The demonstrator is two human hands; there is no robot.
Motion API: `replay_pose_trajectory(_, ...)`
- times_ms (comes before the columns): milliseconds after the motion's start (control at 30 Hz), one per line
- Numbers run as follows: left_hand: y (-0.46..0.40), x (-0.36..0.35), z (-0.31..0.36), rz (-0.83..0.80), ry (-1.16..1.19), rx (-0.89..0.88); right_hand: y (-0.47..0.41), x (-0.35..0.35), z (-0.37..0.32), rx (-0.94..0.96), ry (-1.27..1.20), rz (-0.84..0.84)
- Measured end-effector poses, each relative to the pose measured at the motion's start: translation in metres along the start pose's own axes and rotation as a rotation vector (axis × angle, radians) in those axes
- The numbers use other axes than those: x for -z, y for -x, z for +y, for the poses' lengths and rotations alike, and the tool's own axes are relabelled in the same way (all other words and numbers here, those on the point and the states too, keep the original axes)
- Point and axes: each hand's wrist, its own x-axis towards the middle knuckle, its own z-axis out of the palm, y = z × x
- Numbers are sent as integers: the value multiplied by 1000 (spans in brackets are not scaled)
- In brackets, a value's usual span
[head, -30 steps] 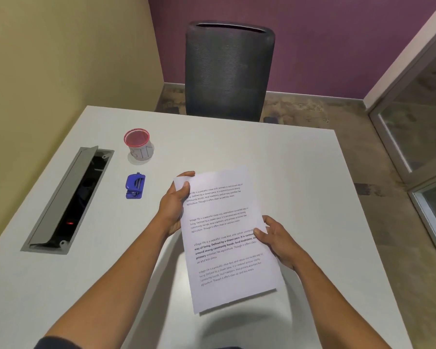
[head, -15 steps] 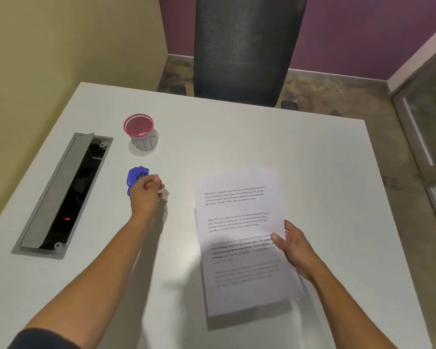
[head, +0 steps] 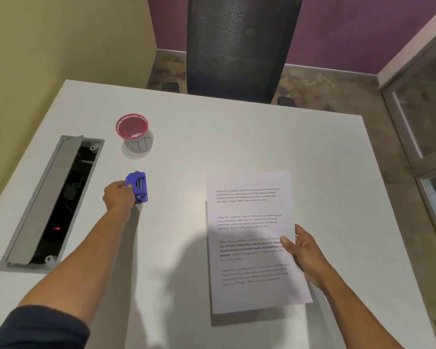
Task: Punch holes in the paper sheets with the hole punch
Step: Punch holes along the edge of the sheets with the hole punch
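Note:
A small blue hole punch (head: pixel 138 186) is on the white table, left of centre, tilted so its underside shows. My left hand (head: pixel 118 195) grips its left side with closed fingers. The printed paper sheets (head: pixel 252 238) are held a little above the table at the right, casting a shadow below. My right hand (head: pixel 303 250) pinches their right edge, thumb on top.
A pink-rimmed mesh cup (head: pixel 134 133) stands behind the punch. An open grey cable hatch (head: pixel 53 200) is sunk into the table (head: pixel 237 137) at the left. A black mesh chair (head: pixel 239 46) is at the far edge. Glass door at right.
My left hand let go of the sheets, reached left and took hold of the hole punch, tipping it up. My right hand alone now holds the sheets.

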Motion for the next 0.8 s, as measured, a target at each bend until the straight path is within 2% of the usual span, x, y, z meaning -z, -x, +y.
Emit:
replay_pose_trajectory(200,9,-4,-10,-111,116,66,7,-1,-1,3,-40,9)
replay_pose_trajectory(500,86,-20,-19,-299,186,25,13,8,6,-21,-72,34)
replay_pose_trajectory(800,171,-54,-26,-453,118,27,28,30,24,-38,32,115)
